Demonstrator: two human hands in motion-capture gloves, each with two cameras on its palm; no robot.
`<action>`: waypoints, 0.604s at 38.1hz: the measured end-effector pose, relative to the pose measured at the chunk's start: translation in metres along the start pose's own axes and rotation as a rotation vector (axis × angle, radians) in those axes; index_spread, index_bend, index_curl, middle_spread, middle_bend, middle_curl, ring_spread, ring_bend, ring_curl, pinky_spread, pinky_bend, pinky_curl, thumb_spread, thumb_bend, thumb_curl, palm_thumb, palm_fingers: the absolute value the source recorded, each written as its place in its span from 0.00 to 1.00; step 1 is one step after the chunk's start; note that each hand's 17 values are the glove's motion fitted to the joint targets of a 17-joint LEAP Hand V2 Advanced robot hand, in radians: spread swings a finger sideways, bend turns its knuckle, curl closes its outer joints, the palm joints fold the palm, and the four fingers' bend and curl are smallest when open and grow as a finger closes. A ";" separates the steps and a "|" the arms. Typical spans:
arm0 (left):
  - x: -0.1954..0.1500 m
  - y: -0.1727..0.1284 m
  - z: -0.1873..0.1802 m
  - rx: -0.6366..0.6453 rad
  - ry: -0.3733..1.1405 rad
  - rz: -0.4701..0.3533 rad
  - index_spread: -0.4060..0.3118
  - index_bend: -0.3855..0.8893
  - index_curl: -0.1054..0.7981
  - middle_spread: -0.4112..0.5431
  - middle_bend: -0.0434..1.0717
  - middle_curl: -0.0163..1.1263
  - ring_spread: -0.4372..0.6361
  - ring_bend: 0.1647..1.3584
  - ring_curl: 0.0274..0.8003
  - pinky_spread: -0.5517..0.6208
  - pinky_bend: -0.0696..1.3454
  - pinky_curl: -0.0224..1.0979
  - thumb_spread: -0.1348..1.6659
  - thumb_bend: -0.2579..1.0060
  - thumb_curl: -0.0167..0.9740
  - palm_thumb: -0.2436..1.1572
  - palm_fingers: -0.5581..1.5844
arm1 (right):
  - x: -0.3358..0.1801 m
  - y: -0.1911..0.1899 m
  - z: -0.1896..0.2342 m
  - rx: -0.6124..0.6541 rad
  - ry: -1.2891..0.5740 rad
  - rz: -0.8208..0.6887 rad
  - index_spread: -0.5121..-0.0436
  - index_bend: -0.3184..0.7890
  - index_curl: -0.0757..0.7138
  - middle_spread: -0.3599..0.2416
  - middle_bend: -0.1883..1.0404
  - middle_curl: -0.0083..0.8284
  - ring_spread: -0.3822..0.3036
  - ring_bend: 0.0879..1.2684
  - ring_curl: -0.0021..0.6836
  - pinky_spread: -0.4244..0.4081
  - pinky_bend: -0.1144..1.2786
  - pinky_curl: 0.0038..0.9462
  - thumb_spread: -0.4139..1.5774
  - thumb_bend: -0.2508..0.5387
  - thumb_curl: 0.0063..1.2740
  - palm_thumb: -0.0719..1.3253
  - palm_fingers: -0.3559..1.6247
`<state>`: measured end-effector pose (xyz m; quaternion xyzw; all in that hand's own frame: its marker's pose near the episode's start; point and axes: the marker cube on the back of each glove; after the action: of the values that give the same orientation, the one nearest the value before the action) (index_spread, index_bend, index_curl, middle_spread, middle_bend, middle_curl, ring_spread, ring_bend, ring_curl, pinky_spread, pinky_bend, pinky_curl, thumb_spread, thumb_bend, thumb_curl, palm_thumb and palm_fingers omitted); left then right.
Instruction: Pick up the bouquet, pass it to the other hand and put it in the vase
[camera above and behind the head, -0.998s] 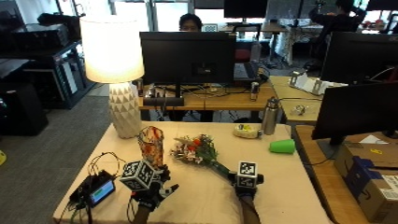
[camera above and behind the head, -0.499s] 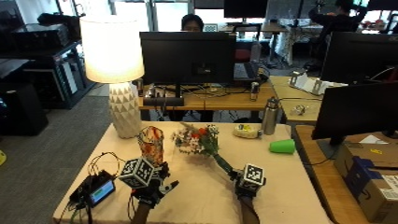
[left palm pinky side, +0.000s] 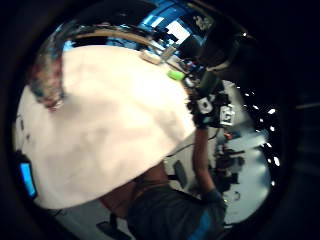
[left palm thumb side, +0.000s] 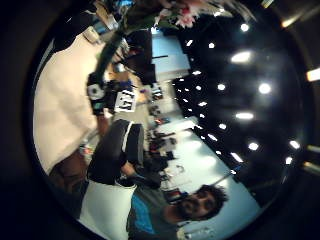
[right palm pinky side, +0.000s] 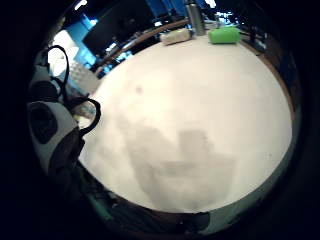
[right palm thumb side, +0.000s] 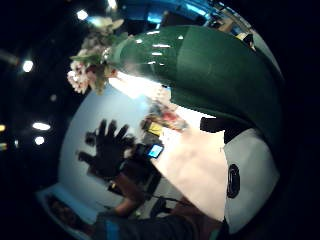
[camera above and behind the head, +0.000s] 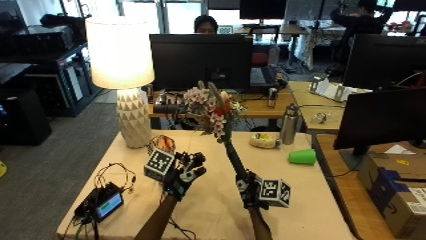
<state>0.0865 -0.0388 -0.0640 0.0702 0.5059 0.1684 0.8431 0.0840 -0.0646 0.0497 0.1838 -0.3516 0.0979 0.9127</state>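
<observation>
Bouquet (camera above and behind the head: 212, 107) is up off the worktop (camera above and behind the head: 213, 210), its blooms high above the middle of the white top and its green stem slanting down into my right hand (camera above and behind the head: 249, 189), whose grip is curled round the lower end of the stem. My left hand (camera above and behind the head: 184, 172) hovers just beside it, over the worktop, fingers spread and holding nothing; the right thumb-side palm view shows that same hand (right palm thumb side: 107, 147) splayed wide. The vase (camera above and behind the head: 162, 144) stands behind my left hand, toward the lamp (camera above and behind the head: 123, 75), mostly hidden by the hand, so I cannot tell how its mouth sits. Pickup looks done, and I judge the step in hand to be the pass from right to left. Next, I think, the left grip must close on the stem at a bare stretch above or below my right fingers before the right lets go, so the top-heavy blooms do not tip. After that the stem end needs to swing over toward the vase and go in upright. A green cup (camera above and behind the head: 302, 156) and a bottle (camera above and behind the head: 288, 124) stand well apart on the right side.
</observation>
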 end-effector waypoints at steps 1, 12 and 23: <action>0.006 -0.006 0.004 -0.002 0.038 0.005 0.49 0.43 0.37 0.46 0.29 0.34 0.57 0.41 0.34 0.77 0.37 0.32 0.64 0.20 0.33 0.38 0.46 | -0.006 0.002 0.000 -0.001 -0.042 -0.009 0.54 0.45 0.62 0.32 0.72 0.71 0.27 0.74 0.80 0.16 0.61 0.51 0.48 0.28 0.52 0.76 0.86; 0.038 -0.057 0.045 0.028 0.298 -0.016 0.45 0.44 0.43 0.38 0.24 0.35 0.50 0.36 0.33 0.71 0.33 0.32 0.64 0.22 0.38 0.51 0.52 | -0.052 0.025 0.024 -0.065 -0.415 -0.113 0.54 0.46 0.66 0.32 0.72 0.72 0.28 0.76 0.80 0.16 0.60 0.51 0.47 0.28 0.54 0.75 0.86; 0.044 -0.071 0.068 -0.059 0.462 -0.042 0.34 0.51 0.49 0.27 0.23 0.34 0.40 0.31 0.32 0.64 0.25 0.31 0.60 0.22 0.43 0.65 0.63 | -0.095 0.042 0.036 -0.113 -0.676 -0.257 0.55 0.45 0.70 0.33 0.73 0.73 0.28 0.76 0.80 0.16 0.60 0.51 0.46 0.28 0.56 0.75 0.86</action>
<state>0.1805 -0.0858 -0.0880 -0.0056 0.6817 0.1773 0.7098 -0.0205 -0.0459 0.0215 0.1975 -0.6122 -0.1033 0.7586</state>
